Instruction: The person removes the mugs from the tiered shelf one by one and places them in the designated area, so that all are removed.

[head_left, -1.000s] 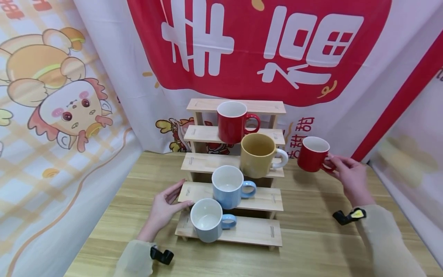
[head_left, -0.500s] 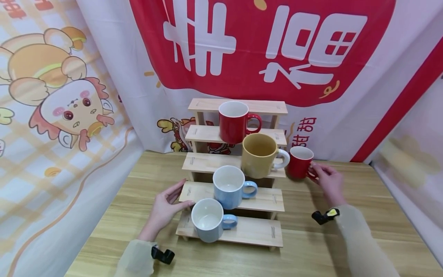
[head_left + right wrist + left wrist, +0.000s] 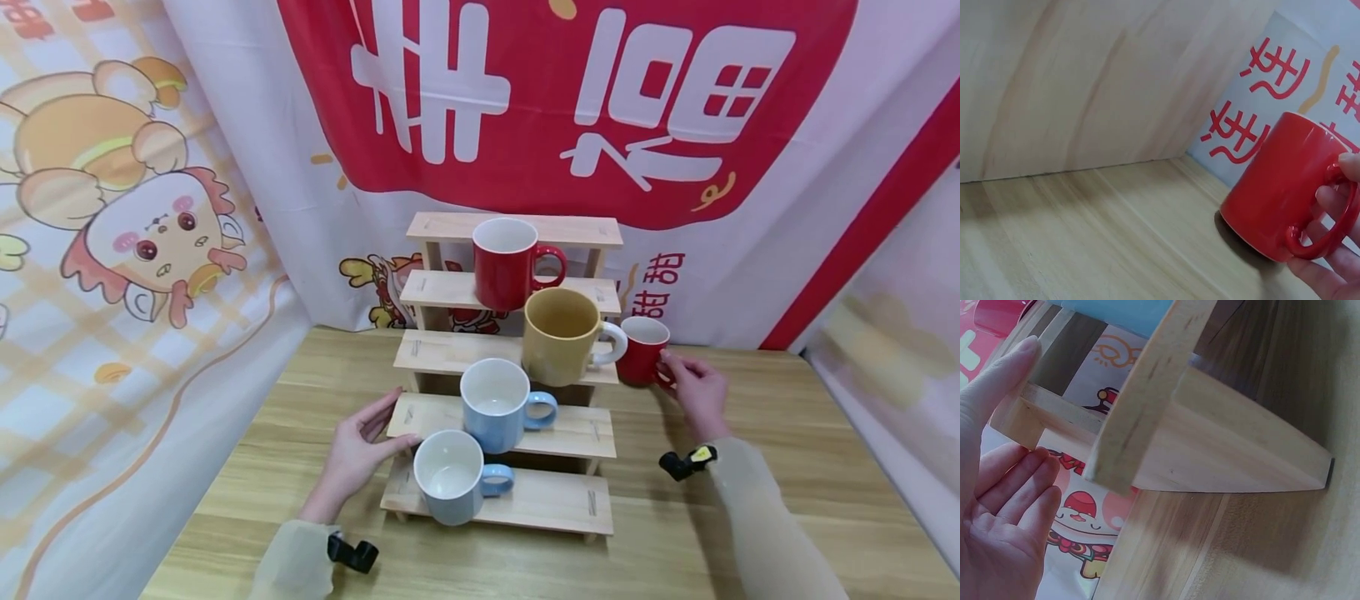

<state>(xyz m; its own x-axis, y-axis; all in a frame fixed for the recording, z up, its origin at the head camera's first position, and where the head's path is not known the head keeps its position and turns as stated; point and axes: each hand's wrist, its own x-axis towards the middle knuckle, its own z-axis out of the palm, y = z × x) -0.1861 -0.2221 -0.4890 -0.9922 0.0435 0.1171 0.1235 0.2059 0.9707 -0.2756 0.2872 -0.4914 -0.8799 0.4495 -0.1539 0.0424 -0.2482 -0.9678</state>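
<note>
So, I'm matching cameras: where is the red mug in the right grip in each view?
Head: red mug right of centre, beside the stepped rack.
Left wrist: not in it.
Right wrist: right side, handle toward the edge.
Shared landmark: the wood-grain table.

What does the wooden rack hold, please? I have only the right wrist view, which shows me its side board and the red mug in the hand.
Observer: The rack carries four mugs: a second red mug, a yellow mug, an upper blue mug and a lower blue mug.
Operator: Thank you. Where is the left hand?
Observer: It holds the left end of the shelf second from the bottom.
Operator: And what colour has the inside of the held mug?
Observer: White, as the head view shows.
</note>
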